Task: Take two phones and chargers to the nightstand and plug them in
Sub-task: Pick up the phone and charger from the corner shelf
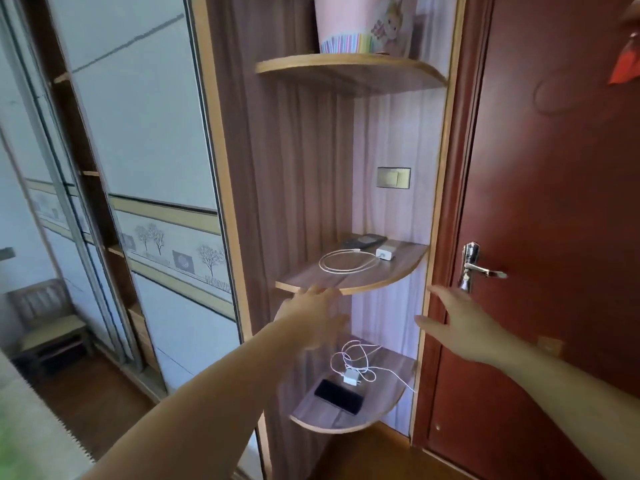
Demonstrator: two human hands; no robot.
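Observation:
A dark phone (pixel 363 241) lies at the back of the middle corner shelf (pixel 304 282), beside a white charger plug (pixel 385 253) and its coiled white cable (pixel 346 262). On the lower shelf (pixel 311 415) lies a second black phone (pixel 338 396) with another white charger (pixel 351 379) and a tangled white cable (pixel 356 358). My left hand (pixel 313 315) reaches out with relaxed fingers just below the middle shelf's front edge, holding nothing. My right hand (pixel 457 327) is stretched out, fingers spread, by the shelf unit's right frame.
A red-brown door (pixel 554 202) with a metal handle (pixel 476 268) stands right of the shelves. A wall switch (pixel 393 177) sits above the middle shelf. A pink patterned box (pixel 360 26) stands on the top shelf. Sliding wardrobe doors (pixel 149 168) and a chair (pixel 48 323) are to the left.

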